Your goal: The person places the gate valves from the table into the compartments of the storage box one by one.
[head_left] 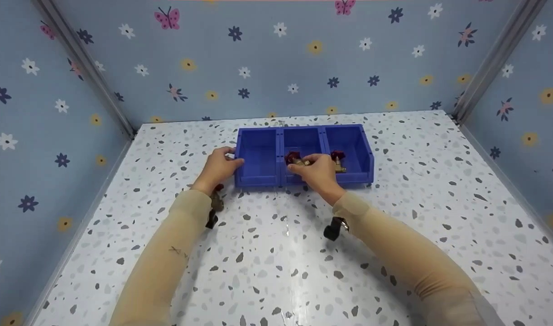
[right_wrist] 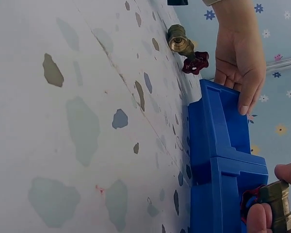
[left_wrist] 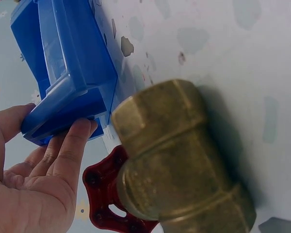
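A row of three blue joined bins (head_left: 260, 180) stands near the back wall. My left hand (head_left: 217, 167) grips the left bin's side wall, thumb over the rim and fingers outside. With my right hand (head_left: 320, 174) I pinch a brass gate valve (right_wrist: 280, 204) with a red handwheel, at the middle bin. The wheel points into that bin; whether it touches the floor of the bin I cannot tell. Another valve (head_left: 339, 165) lies in the right bin, partly hidden by my right hand. A third brass valve (left_wrist: 167, 155) lies on the table beside my left wrist.
The white speckled table (head_left: 267, 271) runs up to a blue flowered back wall (head_left: 276, 77), with side walls left and right. Black wrist-camera parts (head_left: 332, 228) hang under my forearms, the left one close to the loose valve.
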Available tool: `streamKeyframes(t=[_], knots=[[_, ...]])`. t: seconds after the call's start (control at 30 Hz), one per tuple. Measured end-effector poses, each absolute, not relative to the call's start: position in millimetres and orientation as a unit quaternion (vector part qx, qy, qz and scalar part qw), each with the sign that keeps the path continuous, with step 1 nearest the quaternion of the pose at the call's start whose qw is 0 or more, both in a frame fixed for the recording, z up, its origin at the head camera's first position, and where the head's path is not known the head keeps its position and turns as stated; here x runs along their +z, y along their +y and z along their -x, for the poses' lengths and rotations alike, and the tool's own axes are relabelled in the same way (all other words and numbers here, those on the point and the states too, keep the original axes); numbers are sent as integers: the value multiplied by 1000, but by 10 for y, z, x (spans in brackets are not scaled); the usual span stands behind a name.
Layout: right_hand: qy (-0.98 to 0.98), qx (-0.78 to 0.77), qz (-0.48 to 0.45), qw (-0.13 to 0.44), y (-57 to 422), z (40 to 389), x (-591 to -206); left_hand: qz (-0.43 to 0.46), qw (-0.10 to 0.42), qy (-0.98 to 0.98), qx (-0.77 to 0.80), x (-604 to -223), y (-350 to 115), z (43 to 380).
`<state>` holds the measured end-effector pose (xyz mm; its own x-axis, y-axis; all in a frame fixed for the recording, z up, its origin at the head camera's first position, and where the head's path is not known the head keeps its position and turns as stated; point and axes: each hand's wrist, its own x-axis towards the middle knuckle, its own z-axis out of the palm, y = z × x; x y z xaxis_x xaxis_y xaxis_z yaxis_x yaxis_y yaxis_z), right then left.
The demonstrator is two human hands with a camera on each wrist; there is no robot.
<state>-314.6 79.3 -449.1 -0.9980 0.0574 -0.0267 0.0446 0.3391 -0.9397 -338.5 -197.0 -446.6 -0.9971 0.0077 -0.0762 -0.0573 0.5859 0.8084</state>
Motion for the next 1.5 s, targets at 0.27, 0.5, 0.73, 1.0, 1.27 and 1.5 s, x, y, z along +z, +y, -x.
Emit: streamKeyframes(t=[0.27,0.5,0.73,1.0,1.27,1.5], knots=[[-835,548,23,43,738,3181,-4515,12,34,889,457,-4478,-1981,3388],[-835,548,35,45,707,3215,-4523,11,36,890,454,-4472,-1982,3383],[-832,552,39,35,693,3264,-4525,9,34,888,458,-4465,-1987,3386],[-831,555,27,23,702,3322,-4551,11,29,896,443,-4474,-1979,3393],[-834,551,27,7,684,3357,-4535,14,31,897,440,-4461,-1962,3395],[-843,537,26,7,669,3358,-4542,13,27,898,440,-4460,-1956,3389]])
